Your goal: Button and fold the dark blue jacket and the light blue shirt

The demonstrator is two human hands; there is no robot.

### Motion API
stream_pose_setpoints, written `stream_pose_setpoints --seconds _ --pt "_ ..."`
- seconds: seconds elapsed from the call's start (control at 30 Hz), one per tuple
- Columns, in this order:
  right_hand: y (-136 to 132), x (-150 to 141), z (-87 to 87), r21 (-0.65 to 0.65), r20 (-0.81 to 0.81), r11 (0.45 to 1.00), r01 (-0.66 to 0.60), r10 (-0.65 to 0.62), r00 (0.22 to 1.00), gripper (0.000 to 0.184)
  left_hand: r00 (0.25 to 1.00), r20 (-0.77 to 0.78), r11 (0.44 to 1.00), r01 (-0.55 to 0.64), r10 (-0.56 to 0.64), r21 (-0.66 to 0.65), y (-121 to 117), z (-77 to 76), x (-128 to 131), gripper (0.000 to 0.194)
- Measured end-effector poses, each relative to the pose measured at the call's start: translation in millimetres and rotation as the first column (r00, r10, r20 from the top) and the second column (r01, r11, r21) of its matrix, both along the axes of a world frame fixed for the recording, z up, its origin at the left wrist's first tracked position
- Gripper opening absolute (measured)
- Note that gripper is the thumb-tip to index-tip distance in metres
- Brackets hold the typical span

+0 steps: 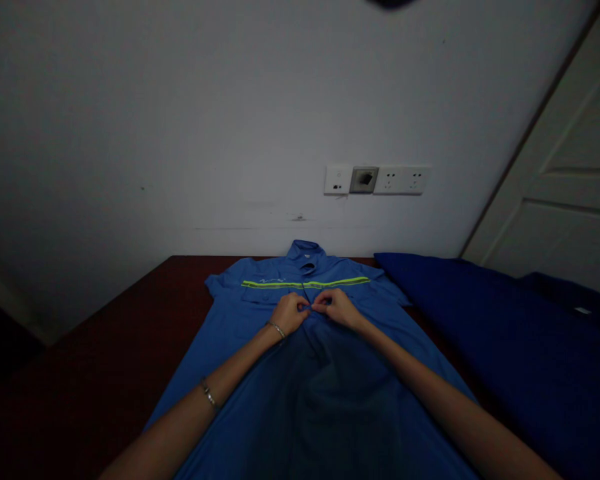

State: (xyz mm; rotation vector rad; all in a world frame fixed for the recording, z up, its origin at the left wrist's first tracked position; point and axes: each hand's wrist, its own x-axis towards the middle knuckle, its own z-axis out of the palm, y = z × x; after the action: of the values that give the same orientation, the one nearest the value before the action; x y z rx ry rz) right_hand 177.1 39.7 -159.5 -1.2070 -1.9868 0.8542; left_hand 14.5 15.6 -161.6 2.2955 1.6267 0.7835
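Near end: hem of the blue shirt runs out of frame; lower middle is in deep shadow, folds hard to read. Both forearms cut off at the bottom, each covering a strip of shirt. Left wrist has a bracelet, second band further up the forearm.

Left hand and right hand nearly meet at the front opening, thumb and fingers of each pinched on fabric. Fingers block the exact spot; can't make out a button.

Shirt lies front up on the dark red table, collar toward wall. Chest lettering too blurred to read. Darker blue cloth alongside right, cropped by frame.

Beyond: wall sockets, door partly cut off. Dark thing at top edge, unidentifiable.
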Motion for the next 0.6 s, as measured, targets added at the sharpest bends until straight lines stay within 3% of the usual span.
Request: stream_pose_setpoints --seconds 0.37,0.47,0.6 --pt "3.4 -1.8 -1.8 -0.401 -0.168 0.916 -0.028 -0.043 0.985 0.005 0.996 0.017 0.991 0.085 -0.087 0.105 -1.9 -3.4 -2.0 0.018" --pt "5.9 -1.4 -6.5 -0.351 -0.150 0.936 -0.025 -0.030 0.988 0.008 0.992 0.072 0.994 0.100 -0.103 0.043 1.5 -7.2 -5.4 0.017" --pt "8.0 0.5 1.3 -0.082 -0.103 0.995 0.060 -0.068 0.992 0.019 0.963 0.255 0.976 0.134 -0.087 -0.173 10.7 -1.8 -14.3 0.028"
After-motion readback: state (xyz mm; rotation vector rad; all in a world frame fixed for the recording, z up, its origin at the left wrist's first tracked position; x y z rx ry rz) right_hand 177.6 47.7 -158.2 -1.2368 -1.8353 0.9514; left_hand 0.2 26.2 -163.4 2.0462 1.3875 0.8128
